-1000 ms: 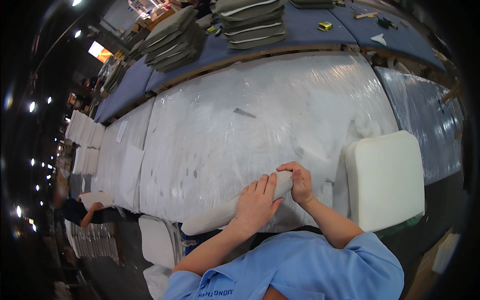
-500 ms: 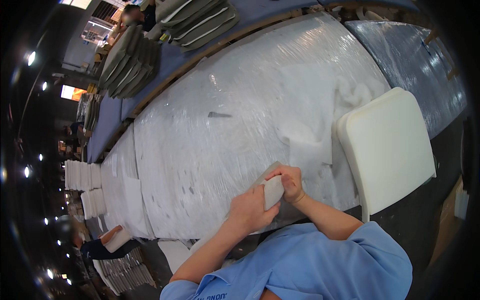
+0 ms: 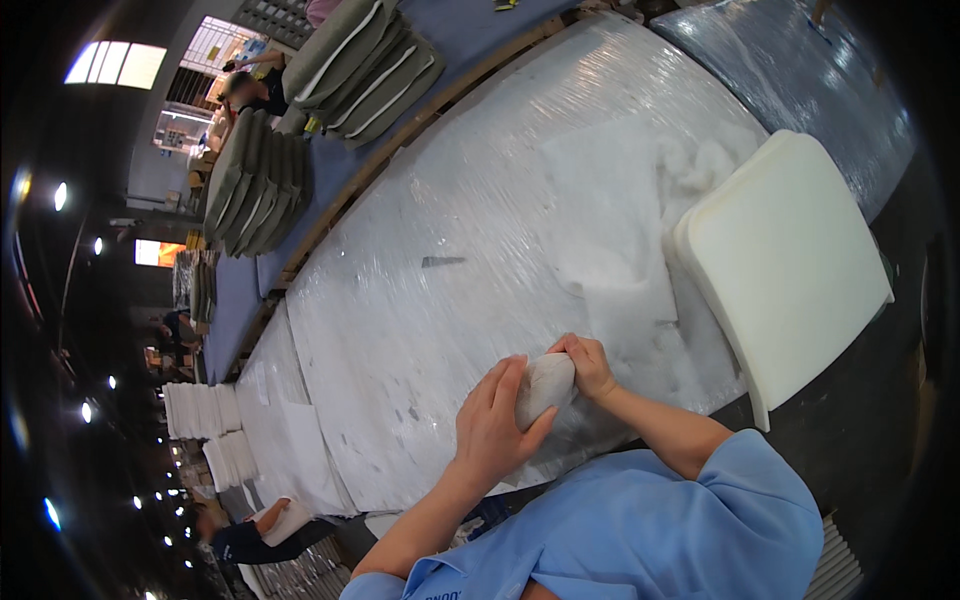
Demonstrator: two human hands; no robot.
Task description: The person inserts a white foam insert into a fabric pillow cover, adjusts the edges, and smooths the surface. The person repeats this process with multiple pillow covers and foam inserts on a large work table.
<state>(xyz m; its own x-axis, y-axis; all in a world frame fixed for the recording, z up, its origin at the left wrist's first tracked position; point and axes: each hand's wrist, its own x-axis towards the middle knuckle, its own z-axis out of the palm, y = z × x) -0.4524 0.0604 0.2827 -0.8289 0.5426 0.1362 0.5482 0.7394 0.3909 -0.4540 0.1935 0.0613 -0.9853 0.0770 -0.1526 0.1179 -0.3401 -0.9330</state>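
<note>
My left hand (image 3: 486,412) and my right hand (image 3: 588,366) grip opposite sides of a light grey, fabric-covered piece (image 3: 546,388). It looks like a cushion seen end-on, with a rounded, padded end facing me. The left fingers curve over its left side with the thumb low at the front. At its upper right, the right fingers are closed on the edge. Both hands are over the near edge of a table wrapped in clear plastic (image 3: 380,340). How far the piece extends behind my hands is hidden.
White foam pads (image 3: 790,270) are stacked at the right edge, beside thin white wadding (image 3: 605,220). A small dark strip (image 3: 443,262) lies mid-table. Grey-green cushions (image 3: 365,70) are piled on a blue table (image 3: 465,45) beyond. A co-worker (image 3: 245,540) holds a pale piece at lower left.
The grey piece has turned in my hands, bringing its rounded end toward me. My left hand has opened out along its side, and the right has shifted slightly. The view has tilted too.
</note>
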